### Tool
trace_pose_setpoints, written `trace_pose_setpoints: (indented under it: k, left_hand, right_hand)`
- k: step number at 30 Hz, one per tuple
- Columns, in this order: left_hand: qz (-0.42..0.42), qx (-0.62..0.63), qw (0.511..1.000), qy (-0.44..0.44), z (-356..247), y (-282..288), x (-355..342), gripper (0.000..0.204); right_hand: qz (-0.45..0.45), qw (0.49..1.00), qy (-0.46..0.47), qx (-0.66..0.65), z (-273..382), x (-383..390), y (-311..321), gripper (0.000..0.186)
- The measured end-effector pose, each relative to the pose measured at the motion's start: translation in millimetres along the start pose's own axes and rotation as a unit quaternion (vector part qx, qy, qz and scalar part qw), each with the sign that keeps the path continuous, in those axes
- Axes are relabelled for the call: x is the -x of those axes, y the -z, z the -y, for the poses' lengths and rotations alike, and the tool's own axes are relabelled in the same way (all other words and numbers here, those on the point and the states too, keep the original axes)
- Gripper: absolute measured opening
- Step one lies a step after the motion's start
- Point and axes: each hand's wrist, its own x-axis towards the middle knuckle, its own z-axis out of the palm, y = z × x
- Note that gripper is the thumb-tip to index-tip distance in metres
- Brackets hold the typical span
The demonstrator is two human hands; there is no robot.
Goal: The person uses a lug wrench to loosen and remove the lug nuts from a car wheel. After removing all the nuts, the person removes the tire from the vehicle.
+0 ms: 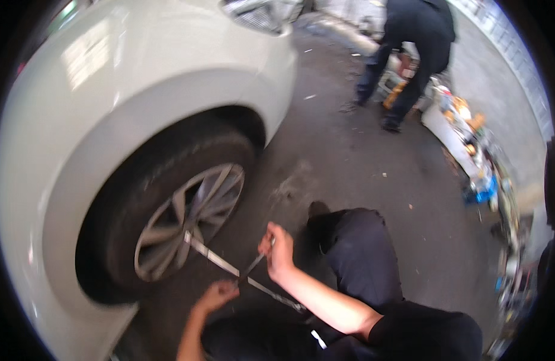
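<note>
The right hand [279, 254] has its fingers closed around one crossbar end of a silver metal cross-shaped wrench [214, 257]; the left hand [218, 296] grips the other, fingertips blurred. The wrench's far tip meets a grey multi-spoke wheel [179, 207], its seating indistinct.

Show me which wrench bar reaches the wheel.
The upper-left bar, ending at the wheel; the left hand and right hand hold two others, the lower-right bar points away.
</note>
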Motion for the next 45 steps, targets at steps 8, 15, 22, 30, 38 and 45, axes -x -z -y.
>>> trace_pose_setpoints:
  k: [8,15,22,30,38,45]
  left_hand:
    - [-0.033,-0.282,0.942,0.179,-130,-40,41,0.112]
    - [-0.514,0.352,0.782,0.000,-110,-172,-19,0.061]
    - [-0.527,0.463,0.712,-0.028,-28,-134,-40,0.086]
    - [-0.303,0.697,0.647,0.063,-58,-134,-72,0.061]
    - [-0.265,0.718,0.640,0.072,-70,-157,-61,0.058]
    - [-0.203,0.692,0.692,-0.008,-113,-181,-75,0.054]
  right_hand:
    - [0.184,0.973,0.086,0.113,-23,77,-13,0.036]
    - [0.421,0.681,0.281,0.529,-36,159,-8,0.044]
    - [0.355,0.797,0.243,0.424,-15,146,43,0.041]
    - [0.191,0.790,-0.186,0.552,-89,49,217,0.066]
    - [0.213,0.712,-0.134,0.656,-72,93,210,0.077]
    - [0.163,0.743,-0.012,0.649,-38,87,217,0.081]
